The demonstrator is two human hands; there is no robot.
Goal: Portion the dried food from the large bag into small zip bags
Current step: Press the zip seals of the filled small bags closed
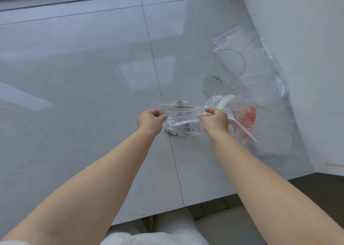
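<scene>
Held a small zip bag (181,118) near the tabletop's (83,77) front edge, left hand (151,121) and right hand (215,121) pinching its top corners. Beside it, toward the right edge: large bag (242,118), spoon (242,128), glass (223,71).

Contents of the small zip bag (183,122): dark and pale scraps, too blurred to name. Fingertips of both hands tucked under the bag's top edge, hidden from the head view. Large bag (270,99): transparent, smeared along the wall side, outline hard to trace; orange-red contents (246,119) shapeless through crumpled plastic. Bowl of the white plastic spoon (242,127) covered by the right hand (215,122) and the plastic. Base of the glass (223,71) blurred behind the film. Stack of spare zip bags (226,35): number unreadable. Both upper arms cut off by the bottom edge.
</scene>
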